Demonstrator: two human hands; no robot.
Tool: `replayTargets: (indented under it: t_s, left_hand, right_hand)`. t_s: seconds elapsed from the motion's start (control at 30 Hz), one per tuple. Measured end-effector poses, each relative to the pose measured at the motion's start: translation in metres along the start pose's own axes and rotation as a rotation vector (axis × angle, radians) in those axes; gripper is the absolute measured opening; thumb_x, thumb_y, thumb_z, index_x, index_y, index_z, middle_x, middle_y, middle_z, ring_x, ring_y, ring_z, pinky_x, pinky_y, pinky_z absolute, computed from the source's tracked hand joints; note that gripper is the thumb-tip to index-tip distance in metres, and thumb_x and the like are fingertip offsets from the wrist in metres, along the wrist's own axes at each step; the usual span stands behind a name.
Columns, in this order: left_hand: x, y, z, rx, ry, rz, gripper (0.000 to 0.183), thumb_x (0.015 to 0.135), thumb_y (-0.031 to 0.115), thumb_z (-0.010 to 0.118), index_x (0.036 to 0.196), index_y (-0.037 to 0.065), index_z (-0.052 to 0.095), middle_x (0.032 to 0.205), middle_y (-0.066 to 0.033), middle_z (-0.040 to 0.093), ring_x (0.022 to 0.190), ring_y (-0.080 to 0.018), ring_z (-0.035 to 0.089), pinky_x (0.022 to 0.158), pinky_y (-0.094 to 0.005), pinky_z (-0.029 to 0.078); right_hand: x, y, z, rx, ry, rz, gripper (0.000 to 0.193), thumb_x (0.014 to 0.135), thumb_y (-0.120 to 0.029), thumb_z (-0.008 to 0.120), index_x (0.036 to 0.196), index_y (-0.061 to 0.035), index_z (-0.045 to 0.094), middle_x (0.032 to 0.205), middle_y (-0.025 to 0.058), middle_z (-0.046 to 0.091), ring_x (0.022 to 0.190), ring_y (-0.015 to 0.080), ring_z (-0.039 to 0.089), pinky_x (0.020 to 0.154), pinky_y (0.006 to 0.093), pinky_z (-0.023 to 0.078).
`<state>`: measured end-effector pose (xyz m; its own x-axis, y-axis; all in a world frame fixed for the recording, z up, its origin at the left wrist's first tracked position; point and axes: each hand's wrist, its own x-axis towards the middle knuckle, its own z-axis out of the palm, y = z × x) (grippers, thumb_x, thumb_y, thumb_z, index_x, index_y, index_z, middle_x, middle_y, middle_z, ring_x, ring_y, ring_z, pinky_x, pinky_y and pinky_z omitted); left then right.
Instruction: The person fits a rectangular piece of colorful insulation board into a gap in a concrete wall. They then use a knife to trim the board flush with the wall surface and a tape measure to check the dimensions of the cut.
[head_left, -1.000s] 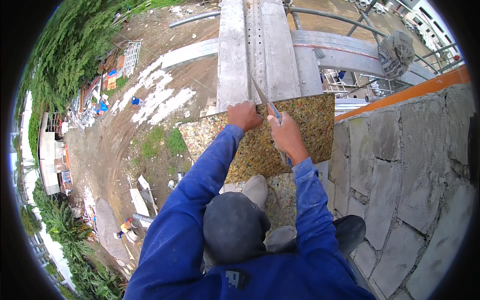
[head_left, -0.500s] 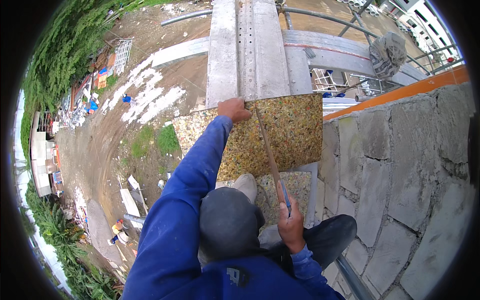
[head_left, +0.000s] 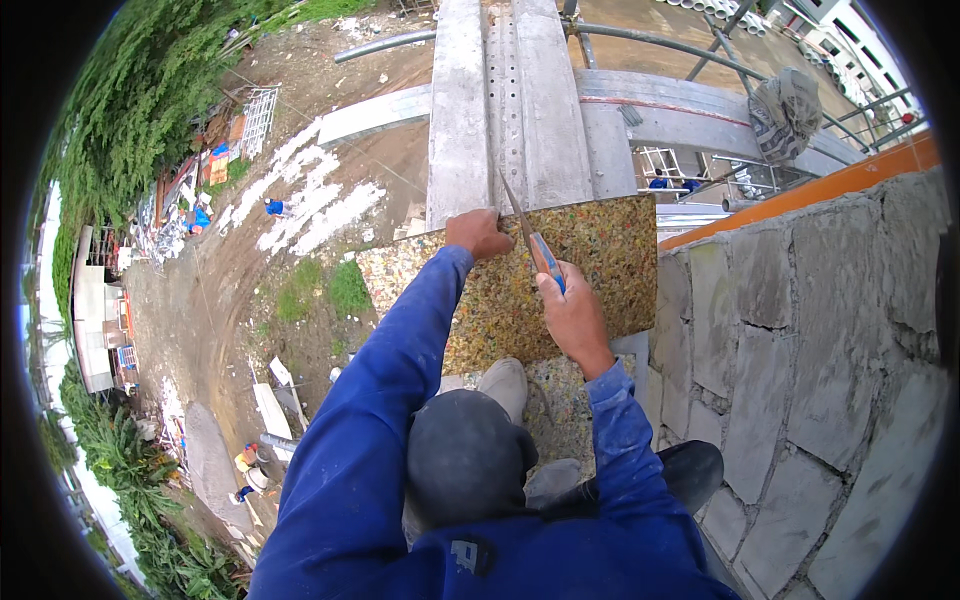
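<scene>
A hand saw with a blue and orange handle is in my right hand, fingers wrapped round the grip. Its narrow blade points forward past the far edge of a speckled, multicoloured board that looks like pressed foam. My left hand grips that board's far edge, just left of the blade; its fingertips are hidden. One grey shoe stands at the board's near edge, and a second speckled surface lies below it.
Grey planks run ahead beside a perforated metal strip. At the right rises a block wall with an orange-topped edge. Scaffold pipes cross ahead, with a pale sack on a beam. Far below at left is muddy ground.
My right hand has moved forward with the saw, from near my knee to the middle of the board, and the blade now passes beyond the far edge. My left hand keeps its place.
</scene>
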<state>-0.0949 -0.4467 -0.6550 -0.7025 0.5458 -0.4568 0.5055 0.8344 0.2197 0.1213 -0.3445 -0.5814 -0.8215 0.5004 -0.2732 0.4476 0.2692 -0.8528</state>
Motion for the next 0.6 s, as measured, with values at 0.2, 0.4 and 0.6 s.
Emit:
replayTargets:
  t_s: [0.2, 0.4, 0.6]
  left_hand:
    - [0.017, 0.013, 0.007, 0.03, 0.017, 0.022, 0.053, 0.076, 0.051, 0.073, 0.107, 0.008, 0.071, 0.103, -0.0198, 0.074, 0.1, -0.038, 0.071, 0.084, -0.05, 0.054]
    - [0.048, -0.02, 0.025, 0.003, -0.073, -0.063, 0.057, 0.075, 0.045, 0.07, 0.117, 0.007, 0.07, 0.111, -0.02, 0.073, 0.107, -0.0377, 0.069, 0.096, -0.0523, 0.048]
    - [0.061, -0.034, 0.073, 0.066, 0.004, -0.014, 0.064, 0.083, 0.04, 0.069, 0.138, 0.008, 0.058, 0.14, -0.0187, 0.058, 0.132, -0.0381, 0.051, 0.107, -0.0539, 0.041]
  right_hand:
    - [-0.039, 0.097, 0.064, 0.175, 0.278, -0.056, 0.041, 0.098, -0.021, 0.066, 0.134, -0.005, 0.056, 0.106, 0.0229, 0.071, 0.095, 0.0394, 0.071, 0.083, 0.0455, 0.055]
    - [-0.043, 0.016, -0.012, 0.185, -0.032, 0.198, 0.043, 0.096, -0.02, 0.068, 0.132, 0.0008, 0.056, 0.101, 0.0179, 0.072, 0.085, 0.0237, 0.072, 0.077, 0.038, 0.055]
    - [-0.154, 0.04, -0.067, 0.055, 0.175, 0.118, 0.055, 0.095, -0.023, 0.071, 0.139, 0.004, 0.053, 0.11, 0.0227, 0.072, 0.096, 0.0312, 0.073, 0.083, 0.0394, 0.056]
